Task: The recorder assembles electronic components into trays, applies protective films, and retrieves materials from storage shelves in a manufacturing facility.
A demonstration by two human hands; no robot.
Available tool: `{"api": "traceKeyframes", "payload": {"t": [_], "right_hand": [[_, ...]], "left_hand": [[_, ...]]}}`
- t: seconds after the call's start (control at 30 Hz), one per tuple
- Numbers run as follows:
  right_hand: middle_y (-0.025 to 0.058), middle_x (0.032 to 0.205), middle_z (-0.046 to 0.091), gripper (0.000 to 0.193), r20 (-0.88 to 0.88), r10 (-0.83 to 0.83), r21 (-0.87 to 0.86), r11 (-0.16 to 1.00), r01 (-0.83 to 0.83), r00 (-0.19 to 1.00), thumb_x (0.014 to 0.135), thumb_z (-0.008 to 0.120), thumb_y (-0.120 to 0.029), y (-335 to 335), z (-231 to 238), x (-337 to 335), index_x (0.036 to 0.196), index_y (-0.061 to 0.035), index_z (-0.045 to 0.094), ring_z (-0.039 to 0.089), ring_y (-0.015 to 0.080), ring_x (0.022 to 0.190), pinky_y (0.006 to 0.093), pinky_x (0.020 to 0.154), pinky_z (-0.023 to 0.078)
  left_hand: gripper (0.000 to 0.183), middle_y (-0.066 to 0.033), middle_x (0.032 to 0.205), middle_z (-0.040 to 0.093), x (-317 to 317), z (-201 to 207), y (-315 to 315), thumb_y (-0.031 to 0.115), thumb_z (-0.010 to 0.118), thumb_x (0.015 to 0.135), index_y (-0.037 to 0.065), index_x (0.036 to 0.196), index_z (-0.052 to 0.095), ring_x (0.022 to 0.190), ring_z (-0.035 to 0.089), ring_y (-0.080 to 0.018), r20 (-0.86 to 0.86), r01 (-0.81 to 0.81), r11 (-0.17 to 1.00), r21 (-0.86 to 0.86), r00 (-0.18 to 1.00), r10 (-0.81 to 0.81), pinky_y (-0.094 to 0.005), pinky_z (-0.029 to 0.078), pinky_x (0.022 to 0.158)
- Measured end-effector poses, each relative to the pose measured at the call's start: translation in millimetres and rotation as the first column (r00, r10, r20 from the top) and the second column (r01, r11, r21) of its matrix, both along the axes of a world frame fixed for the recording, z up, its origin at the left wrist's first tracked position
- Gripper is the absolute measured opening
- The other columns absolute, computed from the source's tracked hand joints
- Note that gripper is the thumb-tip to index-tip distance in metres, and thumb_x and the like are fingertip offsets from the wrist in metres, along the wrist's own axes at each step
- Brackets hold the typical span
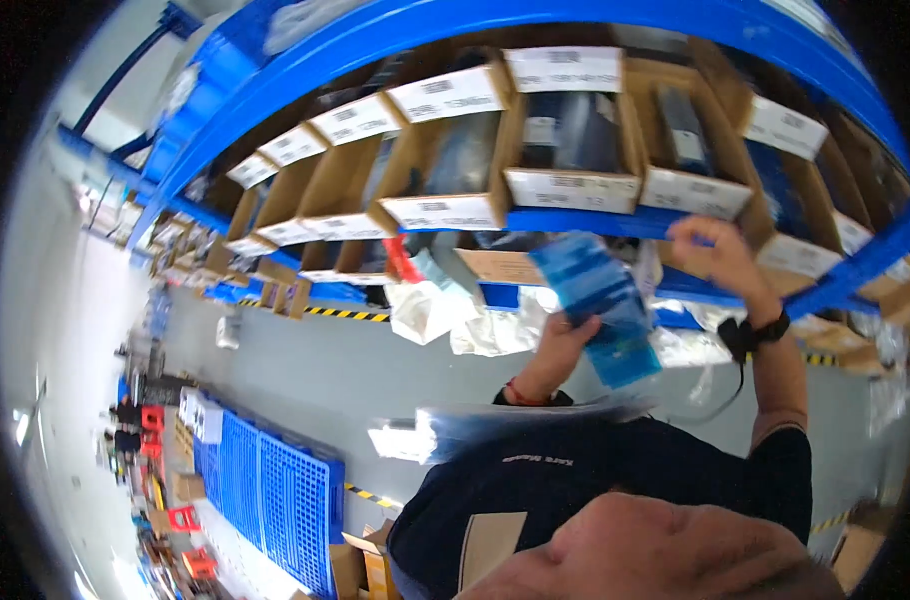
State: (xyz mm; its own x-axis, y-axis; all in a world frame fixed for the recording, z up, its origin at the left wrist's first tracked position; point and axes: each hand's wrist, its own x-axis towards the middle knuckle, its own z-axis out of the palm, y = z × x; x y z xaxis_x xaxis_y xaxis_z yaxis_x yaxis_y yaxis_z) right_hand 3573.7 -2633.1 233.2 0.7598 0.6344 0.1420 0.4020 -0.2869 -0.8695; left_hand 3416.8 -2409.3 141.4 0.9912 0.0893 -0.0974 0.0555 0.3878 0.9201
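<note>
My left hand (563, 350) is closed on the lower left edge of a flat packet in translucent blue film (597, 305), with darker blue bands across it. The packet is tilted in front of the shelf. To its right, my right hand (713, 252) is raised just below the front of a cardboard bin (697, 192). Its fingers are loosely bent and apart, slightly blurred, and I see nothing in them. A dark band with a small box and cable (743, 338) is on my right wrist. Against my body, by the left forearm, lies a shiny clear plastic bag (430, 432).
A blue shelf beam (535, 22) arches over a row of labelled cardboard bins (443, 212) with dark bagged items. White plastic bags (425, 310) hang under the row. Behind on the left are blue plastic pallets (265, 480), red stools (185, 518) and yellow-black floor tape (345, 314).
</note>
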Motion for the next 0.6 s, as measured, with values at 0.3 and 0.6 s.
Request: {"api": "traceKeyframes", "payload": {"t": [0.3, 0.6], "right_hand": [[0.0131, 0.082, 0.059, 0.025, 0.390, 0.309, -0.019, 0.945, -0.328, 0.867, 0.070, 0.071, -0.018, 191.6, -10.5, -62.4, 0.086, -0.0016, 0.061, 0.055, 0.0274, 0.081, 0.0346, 0.073, 0.041], [0.0191, 0.083, 0.061, 0.017, 0.272, 0.487, -0.164, 0.873, -0.459, 0.830, 0.079, 0.063, -0.010, 374.5, 31.3, -92.4, 0.091, 0.0004, 0.057, 0.062, 0.0253, 0.076, 0.0325, 0.068, 0.046]], "left_hand": [[0.030, -0.0043, 0.107, 0.059, -32.5, 11.9, 102.0, 0.003, 0.055, 0.085, 0.000, 0.115, 0.053, 0.093, 0.054, -0.0121, 0.045, -0.020, 0.999, 0.045, 0.999, 0.018, -0.0268, 0.044, 0.083], [0.027, -0.0111, 0.108, 0.059, -88.0, 9.6, 265.5, 0.005, 0.051, 0.088, -0.003, 0.114, 0.053, 0.096, 0.057, -0.0191, 0.063, -0.248, 0.967, -0.051, 0.966, 0.251, -0.0349, 0.046, 0.087]]}}
